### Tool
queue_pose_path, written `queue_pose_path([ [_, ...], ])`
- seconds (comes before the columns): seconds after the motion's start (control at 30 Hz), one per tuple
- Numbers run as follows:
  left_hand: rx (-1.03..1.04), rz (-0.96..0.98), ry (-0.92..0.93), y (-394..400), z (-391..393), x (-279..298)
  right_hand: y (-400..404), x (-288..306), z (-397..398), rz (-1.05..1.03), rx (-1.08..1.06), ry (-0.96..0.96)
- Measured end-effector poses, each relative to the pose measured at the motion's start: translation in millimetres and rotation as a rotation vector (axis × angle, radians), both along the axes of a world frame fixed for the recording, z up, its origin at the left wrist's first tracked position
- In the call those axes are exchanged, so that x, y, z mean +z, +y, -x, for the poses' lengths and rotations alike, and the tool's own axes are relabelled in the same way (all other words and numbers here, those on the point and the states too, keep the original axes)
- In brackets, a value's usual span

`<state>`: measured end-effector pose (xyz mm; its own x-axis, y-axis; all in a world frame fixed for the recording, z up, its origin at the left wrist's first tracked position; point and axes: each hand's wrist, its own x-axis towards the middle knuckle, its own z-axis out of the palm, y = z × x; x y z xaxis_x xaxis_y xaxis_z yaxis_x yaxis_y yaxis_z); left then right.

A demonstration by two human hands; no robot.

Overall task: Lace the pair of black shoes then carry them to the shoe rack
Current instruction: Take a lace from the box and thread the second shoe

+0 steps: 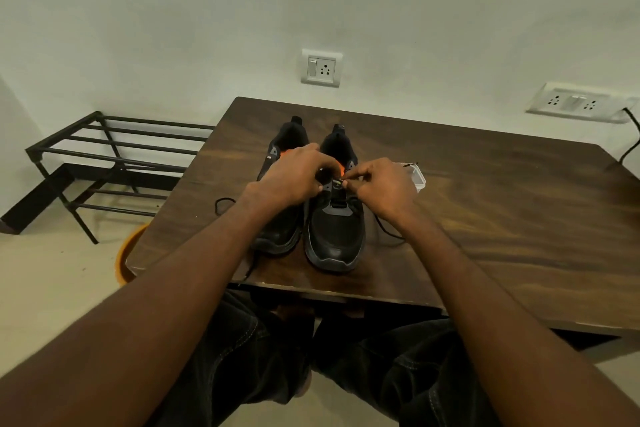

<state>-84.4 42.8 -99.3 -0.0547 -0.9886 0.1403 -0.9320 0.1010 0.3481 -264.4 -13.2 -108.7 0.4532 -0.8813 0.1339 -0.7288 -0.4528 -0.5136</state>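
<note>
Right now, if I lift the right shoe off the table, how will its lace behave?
Probably floppy: the lace lies in a loose curve on the table beside the right shoe. It would likely dangle and trail. Only the end pinched by the right hand seems controlled.

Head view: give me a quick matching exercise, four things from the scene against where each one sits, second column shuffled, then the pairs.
Things:
1. black metal shoe rack
2. clear plastic container
3. white wall socket plate
4. round orange tub

Places:
A. on the floor, partly under the table's left edge
B. on the wooden table, just right of the right hand
C. on the wall beyond the pair of black shoes
D. on the floor, left of the table

Pairs: 1-D, 2-B, 3-C, 4-A
</note>
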Motion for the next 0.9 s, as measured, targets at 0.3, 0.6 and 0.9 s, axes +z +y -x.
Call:
queue_pose_path([
  [0.3,0.011,-0.013,0.119,-5.9,-0.1,-3.2,1.8,-6.3,-10.3,0.118,-0.025,0.15],
  [0.6,0.019,-0.002,0.168,-5.4,-3.1,-5.6,-7.1,-32.5,-18.6,-0.2,-0.043,-0.218],
  [0.9,0.03,-0.001,0.186,-4.9,-2.3,-5.4,-15.2,-28.7,-16.9,-0.415,-0.038,-0.318],
])
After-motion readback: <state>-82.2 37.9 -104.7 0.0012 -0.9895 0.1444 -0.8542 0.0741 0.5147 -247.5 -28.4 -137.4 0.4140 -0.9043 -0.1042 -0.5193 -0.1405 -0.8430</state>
